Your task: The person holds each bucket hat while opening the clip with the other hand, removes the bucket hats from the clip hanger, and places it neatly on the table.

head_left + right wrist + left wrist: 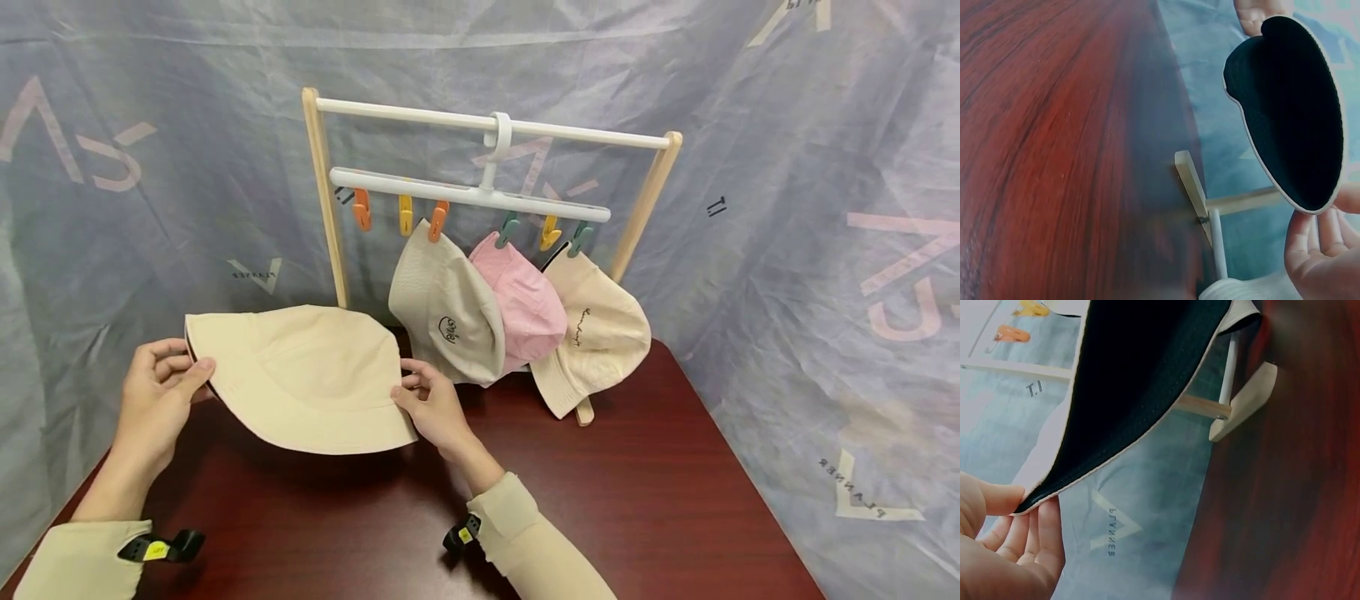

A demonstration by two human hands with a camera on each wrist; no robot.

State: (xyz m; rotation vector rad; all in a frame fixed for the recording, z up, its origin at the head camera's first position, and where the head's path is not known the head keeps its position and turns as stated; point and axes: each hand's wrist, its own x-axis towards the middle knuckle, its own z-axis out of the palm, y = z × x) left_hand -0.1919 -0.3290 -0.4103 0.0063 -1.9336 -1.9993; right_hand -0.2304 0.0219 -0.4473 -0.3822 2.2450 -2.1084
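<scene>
Spanning the gap between two hands, a cream hat is held up in the air above the table, in front of the left post of a rack. Its pale outer side faces the head camera, while both wrist views look into its dark lining. The left hand pinches one end of the brim, its thumb on the outer face and its bent fingers on the other side, closed against the cloth. The right hand grips the opposite end the same way, thumb and fingers closed together on the edge.

Just beyond the right hand, a greyish hat with dark writing hangs from an orange clip. Partly behind it, a pink hat hangs from a green clip, and farther right is a second cream hat, also with dark writing, its upper edge at another green clip. All of these clips are on a white hanger, hooked over the white top rod of the rack, which has wooden posts.

Light sleeves cover the forearms, with a small black device at the left cuff and another at the right. Grey cloth with printed letters surrounds the reddish-brown table.
</scene>
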